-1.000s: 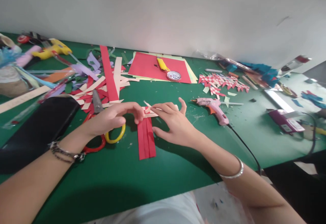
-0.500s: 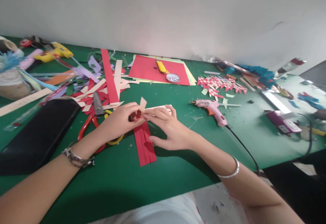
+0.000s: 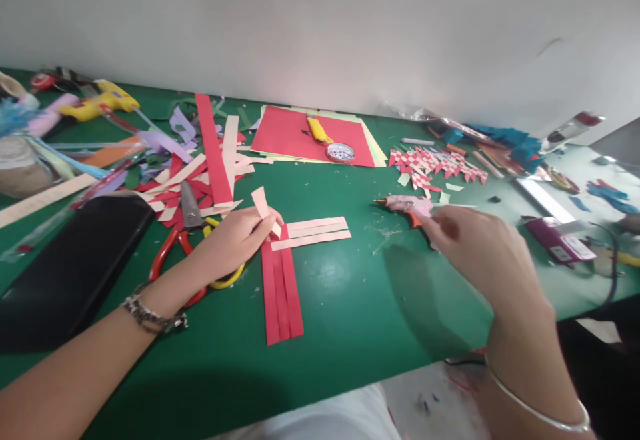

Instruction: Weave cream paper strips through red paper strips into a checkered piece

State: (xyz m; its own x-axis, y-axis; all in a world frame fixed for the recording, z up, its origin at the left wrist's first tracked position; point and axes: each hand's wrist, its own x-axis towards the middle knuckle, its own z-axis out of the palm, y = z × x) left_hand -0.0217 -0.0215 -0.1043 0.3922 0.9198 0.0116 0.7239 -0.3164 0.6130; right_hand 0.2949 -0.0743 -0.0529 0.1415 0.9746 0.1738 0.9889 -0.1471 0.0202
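My left hand is closed, pinching a folded cream paper strip at the top of a red paper piece. That red paper, slit into lengthwise strips, lies on the table towards me. Cream strips cross it and stick out to the right. My right hand is at the handle of a pink glue gun, fingers curled around it; most of the grip is hidden behind the hand. Scissors with red and yellow handles lie under and beside my left wrist.
A black case lies at the left. Behind are loose paper strips, a yellow glue gun and red sheets bearing a yellow cutter and a small round dish. Woven red-and-white pieces lie right of them.
My right hand has left the paper and moved right to the pink glue gun. My left hand still pinches the cream strip, and the other cream strips are now uncovered.
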